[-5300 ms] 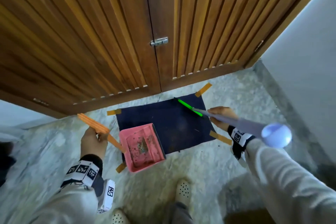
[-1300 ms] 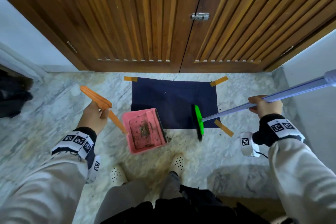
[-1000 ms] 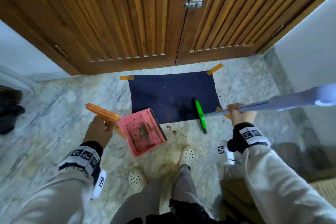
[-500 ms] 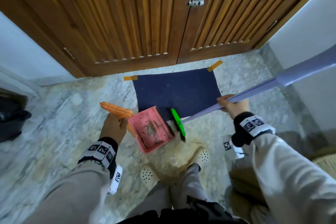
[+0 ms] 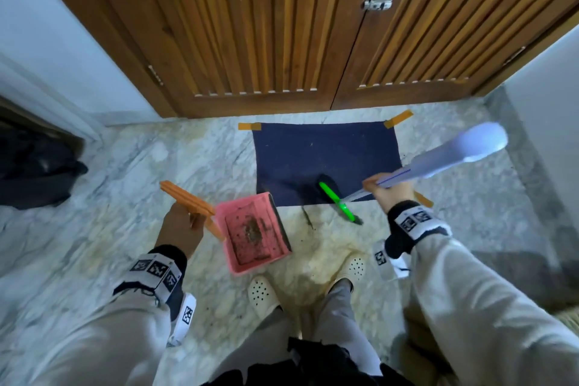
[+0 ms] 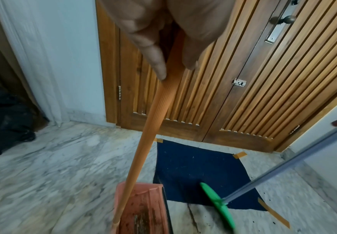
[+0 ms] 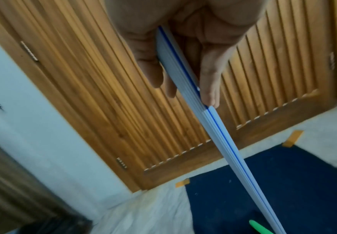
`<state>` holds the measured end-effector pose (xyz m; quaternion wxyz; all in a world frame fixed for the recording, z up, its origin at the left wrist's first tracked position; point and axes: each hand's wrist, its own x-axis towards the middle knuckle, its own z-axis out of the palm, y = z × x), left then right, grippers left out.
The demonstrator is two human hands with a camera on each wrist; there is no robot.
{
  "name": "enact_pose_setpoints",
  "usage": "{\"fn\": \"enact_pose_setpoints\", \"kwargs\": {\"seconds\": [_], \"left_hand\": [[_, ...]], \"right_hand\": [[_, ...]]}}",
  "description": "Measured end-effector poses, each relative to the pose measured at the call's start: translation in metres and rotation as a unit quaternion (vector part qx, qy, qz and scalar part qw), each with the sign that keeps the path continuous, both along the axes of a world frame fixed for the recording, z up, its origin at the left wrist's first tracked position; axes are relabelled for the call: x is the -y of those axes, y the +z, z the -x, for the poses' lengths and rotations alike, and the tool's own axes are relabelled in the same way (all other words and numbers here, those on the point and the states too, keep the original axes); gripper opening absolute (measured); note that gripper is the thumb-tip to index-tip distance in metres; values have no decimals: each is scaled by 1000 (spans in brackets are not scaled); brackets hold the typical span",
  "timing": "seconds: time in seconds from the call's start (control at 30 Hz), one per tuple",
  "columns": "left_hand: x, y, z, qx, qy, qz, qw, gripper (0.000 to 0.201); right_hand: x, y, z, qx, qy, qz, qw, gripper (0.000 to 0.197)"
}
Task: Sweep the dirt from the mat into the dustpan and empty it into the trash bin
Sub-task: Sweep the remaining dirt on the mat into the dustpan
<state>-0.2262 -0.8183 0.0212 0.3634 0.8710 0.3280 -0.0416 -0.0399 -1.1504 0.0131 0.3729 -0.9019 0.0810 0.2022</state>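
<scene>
Standing on the marble floor [image 5: 94, 229] at the near left corner of the mat [image 5: 322, 153], the pink dustpan [image 5: 253, 229] hangs below the left hand [image 5: 181, 226], whose fingers curl round its long orange handle [image 6: 153, 123]. Brown dirt [image 5: 250, 230] lies in its tray, with dark specks scattered about. The right hand [image 5: 388, 194] wraps its grip round the pale blue broom shaft [image 7: 213, 126]; the green broom head [image 5: 336, 200] slants across the mat's near edge, just right of the dustpan, not touching it. The mat is dark navy, taped down at its corners with orange tape [image 5: 249, 126].
</scene>
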Motion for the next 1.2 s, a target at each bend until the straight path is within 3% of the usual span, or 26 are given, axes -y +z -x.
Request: {"fn": "enact_pose_setpoints", "kwargs": {"seconds": [0.1,0.27,0.4,0.6,0.73,0.83,0.97,1.03,1.1,1.2], "left_hand": [[6,-5,3,-11,16,-7,1000,14],[9,-1,-2,6,63,-8,998,14],[1,4,-3,34,81,3,996,15],[-27,20,11,36,90,-22,995,14],[-49,32,30,54,95,-67,992,15],[-57,29,43,33,139,-54,988,17],[-54,8,55,25,150,-56,987,11],[-47,-3,62,13,156,-55,986,8],[-45,-10,70,-1,168,-58,984,9],[-55,-14,79,-16,173,-50,984,8]], "right_hand": [[-29,-13,27,-29,88,-18,995,6],[-38,5,37,-72,145,-57,985,14],[-24,31,14,-44,58,-116,991,21],[-7,76,-37,27,-18,-122,992,21],[-21,93,-73,55,-59,-107,991,16],[-51,98,-83,65,-54,-107,991,18],[-106,73,-79,73,20,-95,993,21],[-126,47,-65,44,122,-43,991,12],[-140,25,-38,6,253,11,967,15],[-149,3,5,-47,329,-48,942,15]]}}
